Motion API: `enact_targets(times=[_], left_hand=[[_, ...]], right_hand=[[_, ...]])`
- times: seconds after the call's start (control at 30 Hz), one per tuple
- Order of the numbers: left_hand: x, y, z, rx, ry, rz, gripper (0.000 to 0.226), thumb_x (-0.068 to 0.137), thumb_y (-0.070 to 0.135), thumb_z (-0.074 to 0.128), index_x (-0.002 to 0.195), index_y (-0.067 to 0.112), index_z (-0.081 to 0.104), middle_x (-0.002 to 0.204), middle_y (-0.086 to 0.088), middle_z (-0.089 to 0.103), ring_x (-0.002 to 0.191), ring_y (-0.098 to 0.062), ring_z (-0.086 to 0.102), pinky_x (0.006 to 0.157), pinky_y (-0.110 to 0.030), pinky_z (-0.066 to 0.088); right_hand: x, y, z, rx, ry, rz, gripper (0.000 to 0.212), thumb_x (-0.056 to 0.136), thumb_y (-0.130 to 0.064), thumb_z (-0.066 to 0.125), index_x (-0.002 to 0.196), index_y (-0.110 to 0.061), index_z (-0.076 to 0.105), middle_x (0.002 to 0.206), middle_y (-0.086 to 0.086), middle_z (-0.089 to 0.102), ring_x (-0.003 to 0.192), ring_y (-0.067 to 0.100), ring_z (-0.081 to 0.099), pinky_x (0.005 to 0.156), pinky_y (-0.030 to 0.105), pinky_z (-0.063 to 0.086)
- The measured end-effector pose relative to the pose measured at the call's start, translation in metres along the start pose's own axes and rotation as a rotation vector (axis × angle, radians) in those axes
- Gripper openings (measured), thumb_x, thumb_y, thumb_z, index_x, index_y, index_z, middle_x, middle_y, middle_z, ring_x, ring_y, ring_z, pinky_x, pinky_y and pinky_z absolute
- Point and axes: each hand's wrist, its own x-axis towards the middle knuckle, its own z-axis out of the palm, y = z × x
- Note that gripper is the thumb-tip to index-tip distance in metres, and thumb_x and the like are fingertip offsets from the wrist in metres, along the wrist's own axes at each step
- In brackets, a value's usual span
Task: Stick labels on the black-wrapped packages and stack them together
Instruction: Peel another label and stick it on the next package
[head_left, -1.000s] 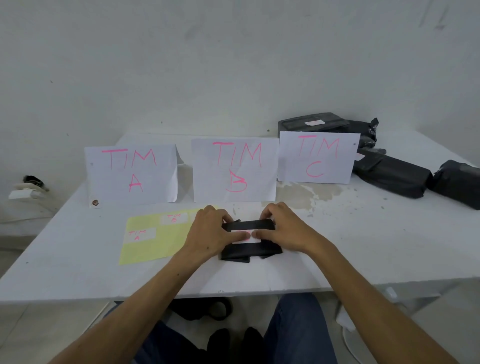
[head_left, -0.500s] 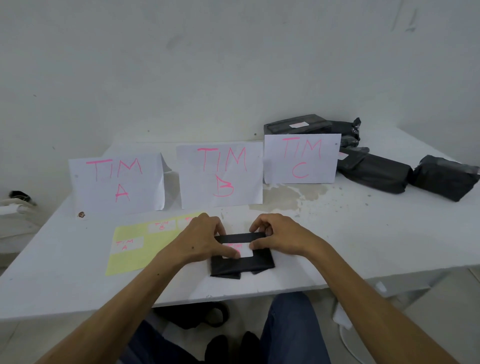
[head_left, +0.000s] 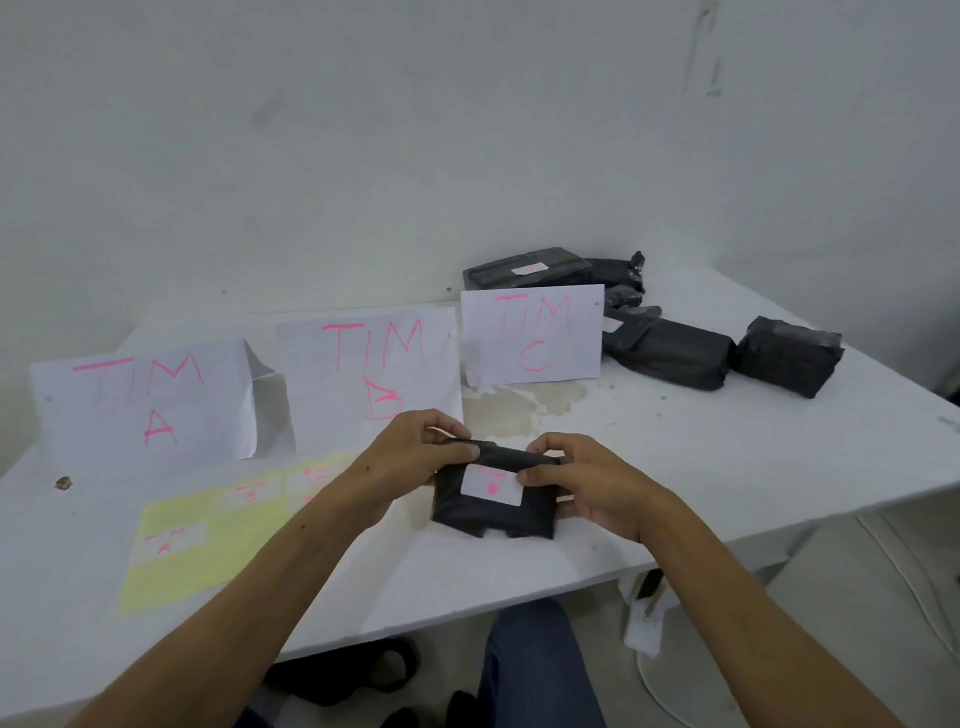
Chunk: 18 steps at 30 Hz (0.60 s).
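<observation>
Three standing paper signs (head_left: 532, 335); one yellow label sheet (head_left: 208, 540); at least five black-wrapped packages (head_left: 493, 506); two hands (head_left: 410, 457).

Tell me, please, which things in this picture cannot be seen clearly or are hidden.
- Head view: the small white label on the held package bears pink marks too blurred to read.
- Labels on the yellow sheet: motion blur; the far ones are unreadable.
- Packages behind the TIM C sign: partly hidden by the paper.
- Left hand and right hand: their fingers cover the package's top edge.
</observation>
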Motion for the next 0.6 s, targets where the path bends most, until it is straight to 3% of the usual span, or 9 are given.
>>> enact_targets(times=[0.13, 0.23, 0.3, 0.4, 0.47, 0.53, 0.6], left_hand=[[0.025, 0.012, 0.035, -0.259, -0.029, -0.016, 0.022, 0.096, 0.019, 0.067, 0.111, 0.003, 0.069, 0.098, -0.01, 0.076, 0.086, -0.021, 0.073, 0.074, -0.028, 0.058], [0.045, 0.015, 0.064, -0.334, -0.032, -0.051, 0.024, 0.098, 0.022, 0.063, 0.112, 0.003, 0.068, 0.099, -0.012, 0.077, 0.091, -0.024, 0.075, 0.078, -0.032, 0.059], [0.057, 0.016, 0.086, -0.323, -0.04, -0.051, 0.023, 0.098, 0.023, 0.064, 0.109, 0.004, 0.067, 0.096, -0.012, 0.077, 0.085, -0.022, 0.076, 0.072, -0.031, 0.059], [0.078, 0.013, 0.118, -0.087, -0.021, 0.077, 0.017, 0.096, 0.025, 0.066, 0.101, 0.009, 0.069, 0.091, -0.006, 0.076, 0.082, -0.017, 0.074, 0.076, -0.035, 0.061], [0.095, 0.007, 0.135, 0.218, 0.025, 0.267, 0.013, 0.094, 0.029, 0.067, 0.1, 0.017, 0.067, 0.096, 0.005, 0.073, 0.088, -0.01, 0.068, 0.082, -0.025, 0.057], [0.109, 0.001, 0.148, 0.453, -0.006, 0.46, 0.02, 0.096, 0.033, 0.064, 0.113, 0.023, 0.064, 0.113, 0.008, 0.067, 0.103, -0.008, 0.062, 0.091, -0.022, 0.049], [0.121, -0.006, 0.158, 0.621, -0.066, 0.606, 0.034, 0.099, 0.038, 0.057, 0.13, 0.024, 0.059, 0.134, 0.007, 0.06, 0.123, -0.01, 0.054, 0.105, -0.028, 0.044]], right_hand=[[-0.009, 0.008, -0.033, 0.264, 0.195, 0.025, 0.021, 0.089, -0.009, 0.073, 0.108, -0.009, 0.067, 0.119, 0.02, 0.069, 0.11, 0.037, 0.066, 0.083, 0.05, 0.062], [-0.017, 0.01, -0.058, 0.496, 0.409, 0.047, 0.023, 0.089, -0.009, 0.07, 0.111, -0.004, 0.066, 0.117, 0.023, 0.067, 0.102, 0.036, 0.067, 0.063, 0.037, 0.061], [-0.019, 0.011, -0.077, 0.654, 0.534, 0.035, 0.025, 0.089, -0.008, 0.069, 0.113, -0.001, 0.063, 0.112, 0.023, 0.068, 0.091, 0.032, 0.07, 0.058, 0.032, 0.06], [-0.015, 0.009, -0.107, 0.804, 0.622, -0.033, 0.024, 0.092, -0.005, 0.067, 0.114, 0.003, 0.062, 0.11, 0.024, 0.068, 0.087, 0.035, 0.073, 0.058, 0.031, 0.062], [-0.007, 0.003, -0.125, 0.855, 0.659, -0.08, 0.026, 0.094, -0.005, 0.067, 0.117, 0.004, 0.062, 0.113, 0.023, 0.068, 0.101, 0.038, 0.071, 0.067, 0.037, 0.064], [0.006, -0.005, -0.141, 0.886, 0.677, -0.12, 0.028, 0.095, -0.005, 0.065, 0.122, 0.003, 0.06, 0.118, 0.022, 0.068, 0.109, 0.036, 0.069, 0.078, 0.042, 0.064], [0.023, -0.016, -0.154, 0.906, 0.702, -0.172, 0.033, 0.096, -0.002, 0.063, 0.129, 0.001, 0.057, 0.122, 0.021, 0.068, 0.11, 0.032, 0.069, 0.075, 0.039, 0.063]])
